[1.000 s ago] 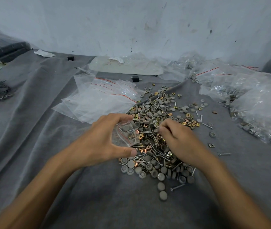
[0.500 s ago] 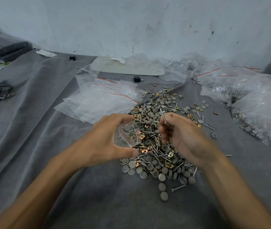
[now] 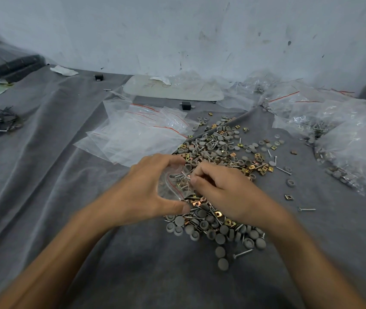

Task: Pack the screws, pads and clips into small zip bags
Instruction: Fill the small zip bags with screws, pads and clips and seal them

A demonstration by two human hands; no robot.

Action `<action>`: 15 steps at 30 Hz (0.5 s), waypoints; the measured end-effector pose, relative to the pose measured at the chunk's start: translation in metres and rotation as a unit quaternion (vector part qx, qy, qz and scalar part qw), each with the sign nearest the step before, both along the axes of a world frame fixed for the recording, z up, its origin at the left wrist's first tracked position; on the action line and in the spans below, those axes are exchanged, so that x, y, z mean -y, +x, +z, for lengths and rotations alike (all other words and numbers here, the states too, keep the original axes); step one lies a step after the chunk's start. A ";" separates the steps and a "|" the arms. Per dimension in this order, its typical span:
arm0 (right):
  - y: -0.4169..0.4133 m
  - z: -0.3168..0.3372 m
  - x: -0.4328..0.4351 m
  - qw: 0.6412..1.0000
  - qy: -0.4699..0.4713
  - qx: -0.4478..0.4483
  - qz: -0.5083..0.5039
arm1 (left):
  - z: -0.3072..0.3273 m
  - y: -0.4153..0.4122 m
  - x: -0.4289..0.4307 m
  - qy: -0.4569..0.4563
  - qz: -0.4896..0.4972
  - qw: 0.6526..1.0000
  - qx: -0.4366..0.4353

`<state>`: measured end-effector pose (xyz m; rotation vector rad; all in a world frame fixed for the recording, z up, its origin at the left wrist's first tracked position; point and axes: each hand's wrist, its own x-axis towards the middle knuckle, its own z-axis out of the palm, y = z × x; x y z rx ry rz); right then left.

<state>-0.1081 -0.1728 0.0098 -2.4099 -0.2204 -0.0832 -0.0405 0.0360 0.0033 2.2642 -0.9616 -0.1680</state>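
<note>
Grey cloth (image 3: 44,175) covers the work surface, with a pale wall (image 3: 200,30) behind it. The left hand (image 3: 146,188) holds a small zip bag (image 3: 168,188): thumb below, fingers curled over the top, the bag's mouth facing right and held open. The bag is clear with a red stripe at its opening and sits just above the near-left edge of the pile (image 3: 220,150). The right hand (image 3: 226,192) is close against the left, fingers curled, fingertips pinching a few screws (image 3: 183,178) right at the bag's mouth. The screw tips appear to be just inside the opening; slight blur, so how far in they reach cannot be told. Both hands hang over the near half of the pile, with the bag between them. The pile is a mix of screws, round grey pads (image 3: 220,238) and brass-coloured square clips (image 3: 264,169). The pads are thickest along the near edge, and the clips are scattered toward the far right. A loose screw (image 3: 307,209) lies apart on the cloth, right of the right wrist. Empty zip bags (image 3: 137,137) lie in a fanned stack beyond the left hand, touching the pile's far-left edge. Filled bags (image 3: 353,148) are heaped at the right edge, well apart from both hands.
</note>
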 end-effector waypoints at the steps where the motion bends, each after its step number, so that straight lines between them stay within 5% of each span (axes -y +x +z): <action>1: 0.000 0.000 0.000 1.000 -0.020 0.000 0.006 | 0.000 -0.001 0.001 0.002 0.001 1.000 -0.004; 15: 0.000 0.007 -0.016 0.993 -0.117 0.022 0.023 | 0.001 -0.005 0.008 0.021 0.011 1.000 0.013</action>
